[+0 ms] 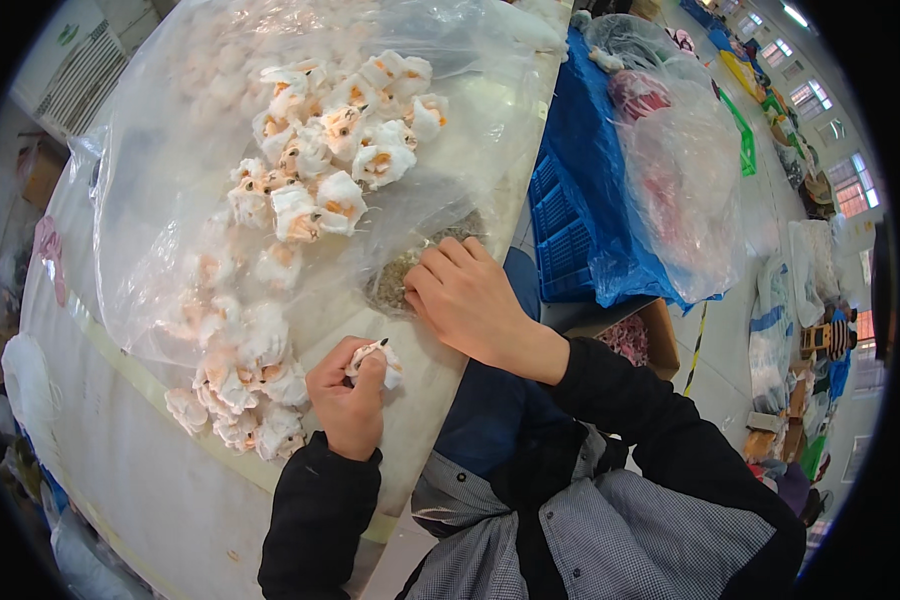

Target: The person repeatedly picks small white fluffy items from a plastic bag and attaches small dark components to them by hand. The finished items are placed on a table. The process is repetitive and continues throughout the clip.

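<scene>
So your left hand [348,400] has a small white-and-peach fluffy plush piece [390,370] pinched between thumb and curled fingers, just above the near edge of the pale counter [150,490]. A dark pointed bit pokes up beside your thumb; can't tell if it's part of the piece or something stuck in it.

Your right hand [475,300] is bent over the clear plastic bag of small grey-brown bits [388,285], just farther off and to the right, fingertips bunched close together at its near side. Can't tell if they've got a bit between them, since your knuckles cover it.

Looks to me like you're on the picking-out part, so I'd go for one bit at a time with just the fingertips, and not drag the bag, or bits could spill. Go easy with the left pinch too: that fluff probably squashes, and a soft grip with the dark tip facing you should make it easier to work on.

Watch the big clear plastic sheet [140,250] as well. It spreads over the left and far side around the loose heap of similar plush pieces [340,150], and could snag your sleeve.
</scene>
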Available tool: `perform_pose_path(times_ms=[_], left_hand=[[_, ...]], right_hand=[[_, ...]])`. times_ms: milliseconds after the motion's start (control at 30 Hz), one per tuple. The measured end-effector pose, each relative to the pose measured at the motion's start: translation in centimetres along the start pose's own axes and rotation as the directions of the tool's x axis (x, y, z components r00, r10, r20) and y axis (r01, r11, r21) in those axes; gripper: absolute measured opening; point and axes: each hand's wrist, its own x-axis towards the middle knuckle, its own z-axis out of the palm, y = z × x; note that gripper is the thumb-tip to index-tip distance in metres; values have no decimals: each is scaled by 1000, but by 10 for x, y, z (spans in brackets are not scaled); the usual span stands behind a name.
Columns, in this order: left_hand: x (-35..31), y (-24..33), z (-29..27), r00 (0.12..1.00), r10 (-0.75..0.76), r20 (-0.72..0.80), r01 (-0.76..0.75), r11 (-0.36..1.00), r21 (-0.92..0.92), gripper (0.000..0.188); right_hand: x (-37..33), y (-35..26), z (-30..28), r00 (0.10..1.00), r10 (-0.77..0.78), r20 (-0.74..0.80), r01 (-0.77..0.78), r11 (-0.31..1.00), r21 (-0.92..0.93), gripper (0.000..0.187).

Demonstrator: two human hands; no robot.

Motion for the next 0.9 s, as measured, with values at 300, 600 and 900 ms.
perform_pose_path(times_ms=[300,600,900], left_hand=[[1,-9,-1,997,83,5,-83,993,88,12],[0,-9,-2,998,63,6,-63,998,13,12],[1,-13,-1,996,88,20,-89,995,34,13]], right_hand=[[4,-1,-4,998,-30,52,32,999,-36,16],[-3,14,-16,998,-17,66,20,999,-45,16],[-11,33,-20,1000,-28,2,28,999,-22,15]])
